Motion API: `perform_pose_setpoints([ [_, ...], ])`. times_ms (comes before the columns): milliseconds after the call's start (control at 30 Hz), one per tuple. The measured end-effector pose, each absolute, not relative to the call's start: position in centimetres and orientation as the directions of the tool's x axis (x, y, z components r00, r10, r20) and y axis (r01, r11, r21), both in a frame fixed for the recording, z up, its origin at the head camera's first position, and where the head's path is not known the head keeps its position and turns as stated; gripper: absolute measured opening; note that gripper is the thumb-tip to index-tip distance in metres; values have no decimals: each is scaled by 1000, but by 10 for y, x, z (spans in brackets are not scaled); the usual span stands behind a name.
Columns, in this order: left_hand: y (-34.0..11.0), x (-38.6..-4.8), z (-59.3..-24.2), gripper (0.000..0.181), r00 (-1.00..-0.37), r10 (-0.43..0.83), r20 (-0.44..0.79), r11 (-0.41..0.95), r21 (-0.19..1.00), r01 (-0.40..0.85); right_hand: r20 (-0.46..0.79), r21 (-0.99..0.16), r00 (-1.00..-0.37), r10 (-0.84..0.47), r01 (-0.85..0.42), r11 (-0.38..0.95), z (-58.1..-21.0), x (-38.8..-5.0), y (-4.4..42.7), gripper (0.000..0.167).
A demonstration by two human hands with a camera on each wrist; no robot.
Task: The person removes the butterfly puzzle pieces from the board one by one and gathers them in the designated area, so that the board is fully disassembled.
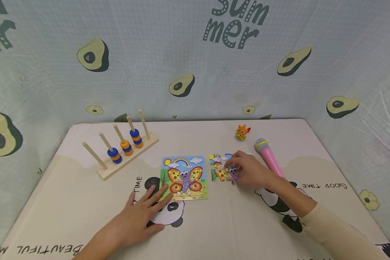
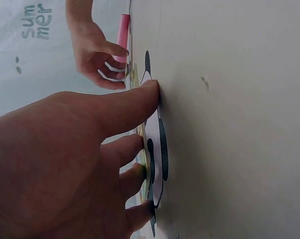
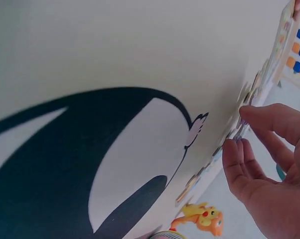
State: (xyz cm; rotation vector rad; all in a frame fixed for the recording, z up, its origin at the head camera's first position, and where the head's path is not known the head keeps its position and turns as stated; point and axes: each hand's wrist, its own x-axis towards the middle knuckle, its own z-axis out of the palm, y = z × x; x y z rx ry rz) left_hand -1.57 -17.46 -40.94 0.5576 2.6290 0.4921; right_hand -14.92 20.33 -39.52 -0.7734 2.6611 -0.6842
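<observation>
A square butterfly picture board lies flat on the table. My left hand is spread with straight fingers, and its fingertips rest on the board's lower left corner and the cloth beside it. To the right of the board lie several jigsaw puzzle pieces printed with parts of the same picture. My right hand is over the right side of these pieces, pinching a purple puzzle piece between thumb and fingers. In the right wrist view, the thumb and fingers hide most of that piece.
At the back left stands a wooden peg rack with blue and orange rings. A small orange toy figure is at the back right. A pink toy microphone lies behind my right forearm. A patterned cloth wall rises past the table's far edge.
</observation>
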Motion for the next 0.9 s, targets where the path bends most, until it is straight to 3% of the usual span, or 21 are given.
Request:
perform_pose_setpoints([
  [900,-174,-15,-408,79,-840,439,-318,862,413,294,-124,-490,-768,-629,-504,711,-397,-155,211,44],
])
